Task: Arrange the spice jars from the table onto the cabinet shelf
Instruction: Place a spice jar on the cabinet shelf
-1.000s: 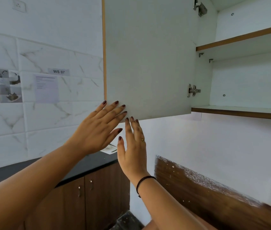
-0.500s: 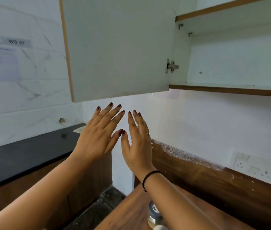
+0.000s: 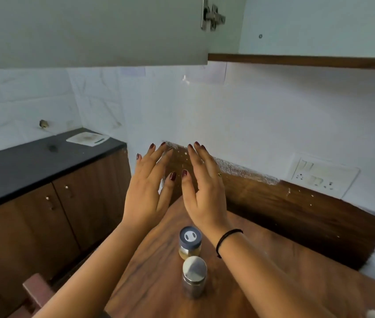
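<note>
Fingers [image 3: 156,157] of the left hand [image 3: 148,191] are straight and slightly fanned, with the thumb held out to the side. They hold nothing and touch nothing. Right hand [image 3: 204,196]: fingers [image 3: 199,159] straight and close together, also holding nothing, with a black band [image 3: 227,239] at the wrist. Both hands are raised side by side with their backs to the camera, the thumbs near each other but apart.

Two spice jars stand upright on the wooden table [image 3: 273,260], between the forearms. The blue-lidded jar [image 3: 190,243] is the farther one and the steel-lidded jar [image 3: 194,277] the nearer. Whether the two touch cannot be determined. The cabinet shelf [image 3: 308,61] lies above and to the right, with the open cabinet door [image 3: 101,31] overhead.
</note>
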Motion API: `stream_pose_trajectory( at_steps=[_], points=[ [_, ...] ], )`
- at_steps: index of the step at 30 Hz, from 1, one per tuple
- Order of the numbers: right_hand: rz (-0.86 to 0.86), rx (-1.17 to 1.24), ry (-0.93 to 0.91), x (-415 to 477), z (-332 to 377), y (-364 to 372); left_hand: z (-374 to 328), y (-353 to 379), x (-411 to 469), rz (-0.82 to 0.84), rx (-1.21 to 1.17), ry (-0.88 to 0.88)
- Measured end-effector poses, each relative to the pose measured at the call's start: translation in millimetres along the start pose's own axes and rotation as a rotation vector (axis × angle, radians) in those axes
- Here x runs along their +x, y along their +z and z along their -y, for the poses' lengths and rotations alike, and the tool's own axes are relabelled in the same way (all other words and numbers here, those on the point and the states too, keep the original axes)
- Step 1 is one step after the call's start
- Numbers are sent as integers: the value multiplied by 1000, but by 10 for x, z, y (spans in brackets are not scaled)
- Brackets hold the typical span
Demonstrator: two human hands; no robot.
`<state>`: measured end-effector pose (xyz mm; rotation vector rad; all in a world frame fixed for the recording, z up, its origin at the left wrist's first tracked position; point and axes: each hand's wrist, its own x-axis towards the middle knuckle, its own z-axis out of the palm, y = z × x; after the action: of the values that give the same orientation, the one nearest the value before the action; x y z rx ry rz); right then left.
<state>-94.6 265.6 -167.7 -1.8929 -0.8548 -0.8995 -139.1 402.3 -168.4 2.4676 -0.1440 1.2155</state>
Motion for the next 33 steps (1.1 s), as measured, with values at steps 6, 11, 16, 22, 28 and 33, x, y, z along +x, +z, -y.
stream_pose_trajectory(
  at_steps=[6,11,16,22,28,33],
  points=[
    [28,48,106,-343,-233,-170,-264,368,-325,4,-194,-183],
    [90,117,180,-623,-384,-268,-503,602,-516,18,-286,-275],
    [99,231,223,-848,-529,-355,-621,761,-794,-15,-399,-428],
    [100,341,336,-1188,-701,-370,-655,920,-1189,-55,-576,-637],
    [130,342,472,-1452,-745,-223,-491,1153,-1488,3,-625,-731],
    [175,344,574,-1637,-775,-34,-302,1371,-1735,77,-680,-787]
  ],
)
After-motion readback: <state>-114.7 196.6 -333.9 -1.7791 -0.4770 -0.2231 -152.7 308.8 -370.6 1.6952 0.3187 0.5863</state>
